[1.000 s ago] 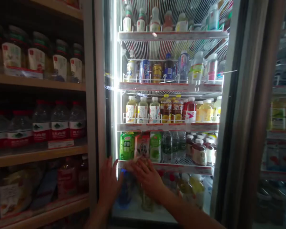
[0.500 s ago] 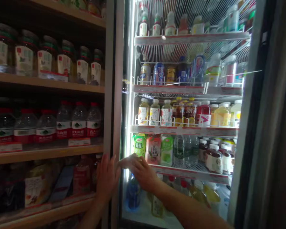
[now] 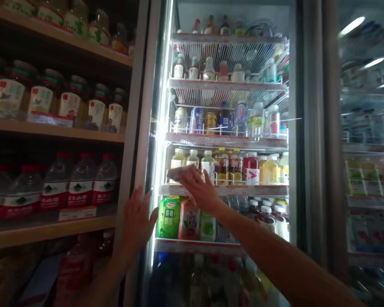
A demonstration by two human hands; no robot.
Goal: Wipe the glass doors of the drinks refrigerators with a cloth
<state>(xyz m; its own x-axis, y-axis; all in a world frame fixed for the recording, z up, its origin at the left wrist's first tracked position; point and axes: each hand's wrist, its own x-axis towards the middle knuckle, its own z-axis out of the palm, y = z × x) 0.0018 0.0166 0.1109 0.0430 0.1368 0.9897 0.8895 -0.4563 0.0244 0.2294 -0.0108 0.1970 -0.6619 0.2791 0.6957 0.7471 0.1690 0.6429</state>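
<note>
My left hand (image 3: 137,221) is raised in front of the grey metal cooler frame (image 3: 145,140), fingers up and thumb apart; whether it touches the frame I cannot tell. My right hand (image 3: 198,187) stretches out before the lit glass-front cooler, fingers extended to the left and slightly blurred, with nothing visible in it. It overlaps the shelf with tea bottles (image 3: 208,163) and hides part of a red drink carton (image 3: 188,219). Left of that carton stands a green one (image 3: 169,218), and a paler green carton (image 3: 208,226) is to its right.
At left, wooden shelves (image 3: 54,129) hold jars (image 3: 41,98) and red-capped water bottles (image 3: 80,177). Cans (image 3: 196,120) and more bottles fill the cooler's wire shelves. Another glass-front cooler (image 3: 368,140) stands at right beyond a metal post (image 3: 333,128).
My right hand has risen from the carton shelf edge to the tea-bottle shelf, away from my left hand. The view has shifted, bringing the right-hand cooler into sight.
</note>
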